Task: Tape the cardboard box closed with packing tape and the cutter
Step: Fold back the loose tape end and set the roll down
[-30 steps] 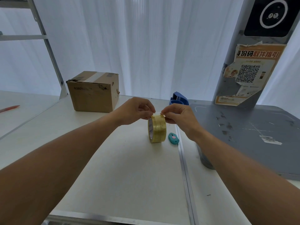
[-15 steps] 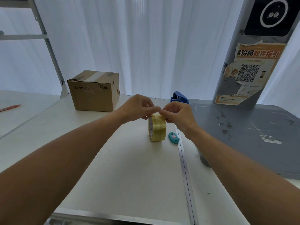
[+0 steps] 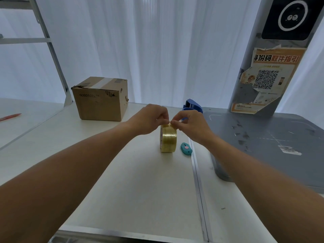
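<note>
Blue dispenser (image 3: pixel 192 106), red pen (image 3: pixel 10 116) far left, torn QR poster (image 3: pixel 268 79) at right.

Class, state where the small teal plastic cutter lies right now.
Head view: the small teal plastic cutter lies flat on the white table, centre-right, just right of the upright yellowish tape roll and immediately left of the metal seam.
</note>
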The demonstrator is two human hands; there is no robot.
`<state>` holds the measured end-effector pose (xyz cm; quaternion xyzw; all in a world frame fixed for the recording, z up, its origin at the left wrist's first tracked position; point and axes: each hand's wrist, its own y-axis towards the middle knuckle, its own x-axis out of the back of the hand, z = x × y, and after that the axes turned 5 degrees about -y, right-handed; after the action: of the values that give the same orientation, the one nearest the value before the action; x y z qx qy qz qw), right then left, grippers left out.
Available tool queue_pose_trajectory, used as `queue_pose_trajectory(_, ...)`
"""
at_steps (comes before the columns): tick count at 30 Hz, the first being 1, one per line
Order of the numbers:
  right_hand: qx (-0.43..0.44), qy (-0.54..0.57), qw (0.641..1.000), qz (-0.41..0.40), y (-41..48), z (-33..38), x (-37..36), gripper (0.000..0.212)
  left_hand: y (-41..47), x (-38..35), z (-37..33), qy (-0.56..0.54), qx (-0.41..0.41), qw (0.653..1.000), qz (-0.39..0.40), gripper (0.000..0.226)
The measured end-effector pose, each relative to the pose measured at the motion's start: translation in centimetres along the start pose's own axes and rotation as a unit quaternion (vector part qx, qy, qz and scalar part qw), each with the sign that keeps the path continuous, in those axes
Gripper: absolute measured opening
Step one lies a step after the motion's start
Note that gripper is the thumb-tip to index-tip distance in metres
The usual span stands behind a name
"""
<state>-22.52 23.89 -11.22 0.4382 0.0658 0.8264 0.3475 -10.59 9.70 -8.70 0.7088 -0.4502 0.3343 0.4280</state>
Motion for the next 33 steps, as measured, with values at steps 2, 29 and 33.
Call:
queue_pose_trajectory(2,0.020,-0.041,0.999,-0.014,0.0,0.2,-0.2,0.013,0.1,0.0,0.0,0.030,-0.007,0.999,-0.013,0.012)
queue_pose_trajectory(29,-0.158,0.094,0.944,0.275,0.4,1.2,1.9,0.050,-1.3,2.1,-1.8,-0.151,0.258,0.929,0.218,0.043)
queue_pose_trajectory(33,-0.128,0.022,0.945,0.300,0.2,2.2,1.9,0.043,-2.3,2.3,-1.7,-0.176,0.226,0.927,0.243,0.041)
